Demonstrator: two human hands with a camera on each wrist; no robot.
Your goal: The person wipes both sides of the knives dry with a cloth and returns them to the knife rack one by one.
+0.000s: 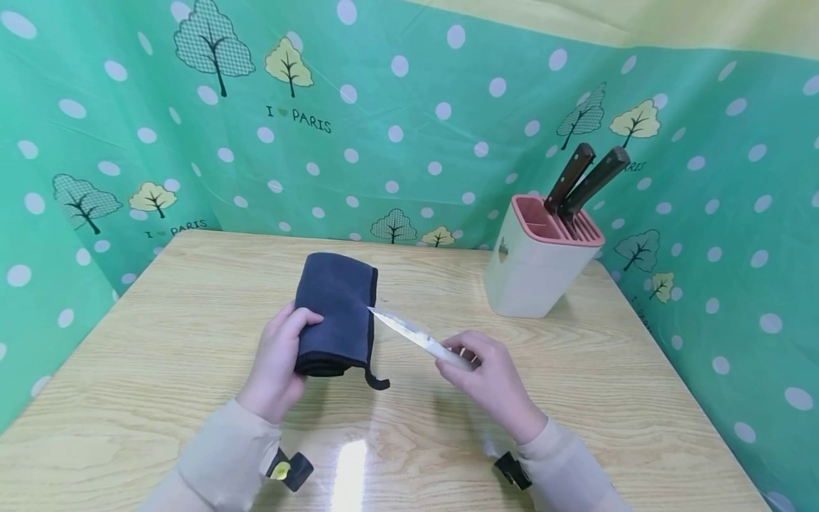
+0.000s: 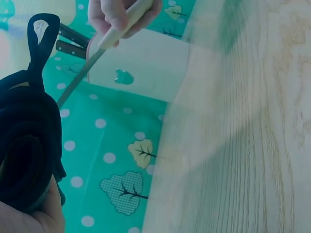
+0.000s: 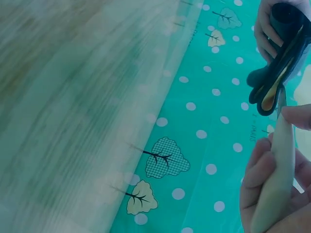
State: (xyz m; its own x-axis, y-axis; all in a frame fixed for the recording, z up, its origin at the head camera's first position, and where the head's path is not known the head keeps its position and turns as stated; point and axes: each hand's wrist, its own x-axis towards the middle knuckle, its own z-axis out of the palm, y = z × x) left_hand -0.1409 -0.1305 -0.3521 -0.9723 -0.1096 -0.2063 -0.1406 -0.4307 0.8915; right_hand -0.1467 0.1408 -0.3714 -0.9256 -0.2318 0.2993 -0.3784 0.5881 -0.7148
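Observation:
My left hand point(image 1: 278, 355) grips a rolled dark grey-blue cloth point(image 1: 335, 306) with black edging, holding it above the table. A black hanging loop point(image 2: 43, 41) sticks out from the roll, whose coiled end shows in the left wrist view. In my right hand point(image 1: 489, 373) is a small knife point(image 1: 416, 336) with a pale handle point(image 3: 277, 170), pinched between thumb and fingers. Its blade slants up and left, and the tip is at the cloth's right edge; whether it touches cannot be told.
A white knife block point(image 1: 531, 274) with a pink top stands at the back right of the wooden table point(image 1: 192, 320). Two dark-handled knives point(image 1: 591, 181) are in its slots. Behind and beside the table hangs a green dotted curtain point(image 1: 397, 135).

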